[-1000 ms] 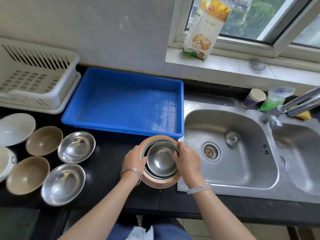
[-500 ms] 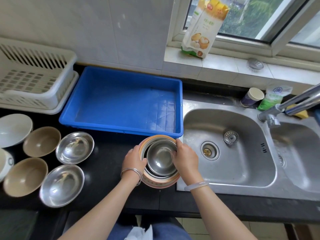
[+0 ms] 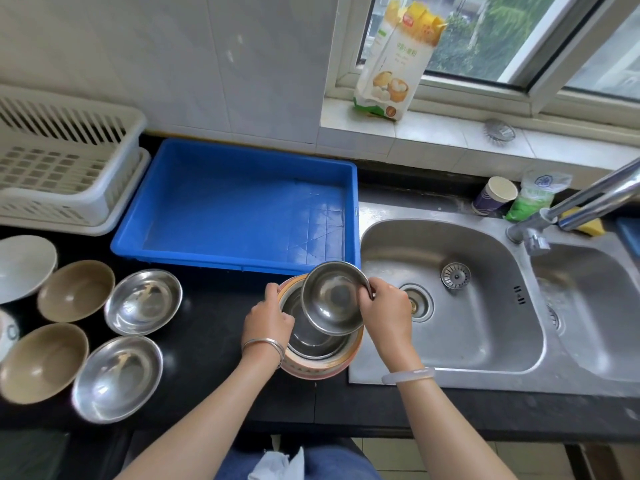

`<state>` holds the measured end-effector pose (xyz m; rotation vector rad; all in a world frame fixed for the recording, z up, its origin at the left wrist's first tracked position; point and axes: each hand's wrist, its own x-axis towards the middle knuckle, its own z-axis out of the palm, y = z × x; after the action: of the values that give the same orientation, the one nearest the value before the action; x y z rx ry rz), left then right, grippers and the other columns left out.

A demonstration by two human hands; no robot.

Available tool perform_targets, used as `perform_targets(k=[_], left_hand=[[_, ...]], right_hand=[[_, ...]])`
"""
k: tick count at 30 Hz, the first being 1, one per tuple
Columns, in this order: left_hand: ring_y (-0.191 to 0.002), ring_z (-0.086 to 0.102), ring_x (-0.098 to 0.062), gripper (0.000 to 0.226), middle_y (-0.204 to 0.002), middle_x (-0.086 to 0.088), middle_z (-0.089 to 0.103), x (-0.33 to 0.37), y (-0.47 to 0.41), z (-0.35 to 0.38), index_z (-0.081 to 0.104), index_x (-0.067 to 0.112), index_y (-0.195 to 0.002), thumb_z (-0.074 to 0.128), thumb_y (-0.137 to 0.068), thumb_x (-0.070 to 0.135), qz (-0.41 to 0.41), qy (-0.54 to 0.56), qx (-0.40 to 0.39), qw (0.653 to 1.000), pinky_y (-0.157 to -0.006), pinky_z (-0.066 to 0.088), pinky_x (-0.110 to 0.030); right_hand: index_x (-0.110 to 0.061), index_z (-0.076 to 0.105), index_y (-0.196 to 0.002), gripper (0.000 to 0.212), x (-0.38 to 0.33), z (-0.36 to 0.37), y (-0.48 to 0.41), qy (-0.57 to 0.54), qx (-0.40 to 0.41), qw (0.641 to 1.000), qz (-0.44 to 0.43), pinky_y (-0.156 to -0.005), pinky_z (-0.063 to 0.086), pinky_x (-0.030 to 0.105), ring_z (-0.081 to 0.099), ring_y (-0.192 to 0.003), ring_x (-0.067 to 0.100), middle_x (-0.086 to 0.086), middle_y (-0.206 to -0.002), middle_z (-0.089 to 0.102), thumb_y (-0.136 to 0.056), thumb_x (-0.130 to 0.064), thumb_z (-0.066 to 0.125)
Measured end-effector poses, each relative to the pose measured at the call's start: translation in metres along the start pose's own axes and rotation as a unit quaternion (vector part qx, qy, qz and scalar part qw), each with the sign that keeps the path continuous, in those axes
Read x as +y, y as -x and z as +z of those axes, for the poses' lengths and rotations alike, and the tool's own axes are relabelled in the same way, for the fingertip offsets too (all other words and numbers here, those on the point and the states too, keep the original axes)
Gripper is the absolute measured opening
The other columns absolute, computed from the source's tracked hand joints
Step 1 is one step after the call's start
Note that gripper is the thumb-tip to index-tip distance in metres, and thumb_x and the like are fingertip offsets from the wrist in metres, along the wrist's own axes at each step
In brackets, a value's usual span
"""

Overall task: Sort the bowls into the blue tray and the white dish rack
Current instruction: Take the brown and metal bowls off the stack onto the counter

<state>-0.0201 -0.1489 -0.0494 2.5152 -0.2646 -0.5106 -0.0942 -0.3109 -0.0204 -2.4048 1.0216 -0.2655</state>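
A stack of nested bowls stands on the black counter beside the sink, an orange-rimmed bowl outermost with a steel bowl inside. My left hand grips the stack's left rim. My right hand holds a small steel bowl by its right rim, lifted and tilted above the stack. The blue tray lies empty just behind. The white dish rack stands empty at the far left. Two steel bowls and two tan bowls sit on the counter at left.
A white bowl and another pale bowl lie at the left edge. A double steel sink with a tap fills the right. A paper cup and a green packet stand behind the sink.
My right hand has lifted the small steel bowl out of the stack and tilted it up toward the tray. My left hand stays on the stack's rim.
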Motion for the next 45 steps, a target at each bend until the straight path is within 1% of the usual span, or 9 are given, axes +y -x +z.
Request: perform_targets(k=[7,11,15,19,25,33,38,42,45], left_hand=[[-0.095,0.060,-0.022,0.040,-0.109,-0.006,0.059,0.000,0.001,0.001,0.042,0.019,-0.117,0.062,-0.083,0.014,0.004,0.004,-0.027,1.000,-0.073,0.050,-0.031],[-0.089,0.060,-0.022,0.032,-0.107,-0.008,0.060,0.003,-0.001,0.000,0.044,0.016,-0.115,0.054,-0.086,0.007,-0.008,-0.018,-0.024,1.000,-0.069,0.050,-0.030],[-0.076,0.055,-0.020,0.035,-0.094,-0.010,0.061,0.009,-0.005,-0.001,0.042,0.013,-0.124,0.044,-0.090,0.009,0.003,-0.055,-0.032,0.998,-0.063,0.047,-0.031],[-0.057,0.044,-0.015,0.059,-0.065,-0.002,0.045,0.013,-0.003,-0.002,0.014,0.018,-0.143,0.039,-0.090,0.010,0.007,-0.087,-0.042,0.995,-0.050,0.034,-0.027],[-0.056,0.041,-0.019,0.018,-0.068,-0.005,0.043,0.017,0.001,-0.003,0.035,0.009,-0.112,0.033,-0.094,0.014,0.024,-0.119,-0.008,0.993,-0.048,0.031,-0.029],[-0.095,0.050,-0.024,0.014,-0.102,-0.010,0.057,0.025,0.004,-0.008,0.052,0.005,-0.097,0.043,-0.094,0.014,0.060,-0.059,0.108,0.991,-0.077,0.042,-0.032],[-0.074,0.053,-0.028,0.014,-0.080,-0.010,0.057,0.021,0.000,-0.037,0.047,0.007,-0.088,0.039,-0.095,0.017,0.057,-0.008,0.147,0.987,-0.061,0.039,-0.035],[-0.067,0.051,-0.028,0.011,-0.072,-0.008,0.055,-0.003,0.002,-0.070,0.047,0.010,-0.088,0.041,-0.094,0.017,0.030,0.026,0.173,0.984,-0.057,0.036,-0.035],[-0.072,0.053,-0.029,0.009,-0.080,-0.009,0.057,-0.031,0.011,-0.090,0.053,0.008,-0.091,0.046,-0.092,0.013,0.010,0.057,0.194,0.979,-0.063,0.043,-0.037]], right_hand=[[-0.008,0.057,-0.067,0.023,0.006,-0.004,-0.001,-0.006,-0.008,1.000,0.009,-0.046,0.024,0.031,0.043,-0.057,0.025,0.007,-0.060,0.056,-0.088,-0.017,0.054],[-0.007,0.058,-0.067,0.023,0.007,-0.003,-0.002,-0.012,-0.019,1.000,0.013,-0.046,0.025,0.030,0.045,-0.058,0.025,0.006,-0.060,0.054,-0.087,-0.017,0.054],[-0.014,0.051,-0.062,0.026,0.009,-0.005,-0.004,-0.025,-0.029,0.999,0.011,-0.044,0.024,0.019,0.041,-0.054,0.022,0.000,-0.056,0.048,-0.087,-0.017,0.054],[-0.015,0.051,-0.061,0.026,0.012,-0.008,-0.005,-0.043,-0.037,0.998,0.010,-0.044,0.025,0.018,0.040,-0.051,0.015,-0.001,-0.055,0.049,-0.087,-0.016,0.054],[-0.009,0.053,-0.059,0.027,0.017,-0.012,-0.007,-0.057,-0.042,0.997,0.010,-0.045,0.030,0.021,0.034,-0.048,0.014,0.002,-0.051,0.046,-0.085,-0.015,0.054],[-0.010,0.055,-0.060,0.024,0.019,-0.020,-0.011,-0.086,-0.049,0.995,-0.006,-0.044,0.028,0.019,0.037,-0.052,0.015,0.005,-0.054,0.051,-0.084,-0.016,0.054],[-0.013,0.042,-0.053,0.034,0.003,-0.029,-0.018,-0.164,-0.076,0.984,-0.006,-0.045,0.026,0.020,0.028,-0.050,0.010,-0.003,-0.049,0.037,-0.083,-0.018,0.058],[-0.008,0.061,-0.063,0.025,-0.025,-0.023,-0.025,-0.243,-0.119,0.963,0.015,-0.054,0.040,0.027,0.043,-0.052,0.010,-0.005,-0.050,0.049,-0.085,-0.019,0.063],[-0.009,0.067,-0.069,0.020,-0.052,-0.007,-0.027,-0.250,-0.155,0.956,0.011,-0.061,0.050,0.035,0.051,-0.056,0.013,-0.006,-0.052,0.055,-0.085,-0.020,0.063]])
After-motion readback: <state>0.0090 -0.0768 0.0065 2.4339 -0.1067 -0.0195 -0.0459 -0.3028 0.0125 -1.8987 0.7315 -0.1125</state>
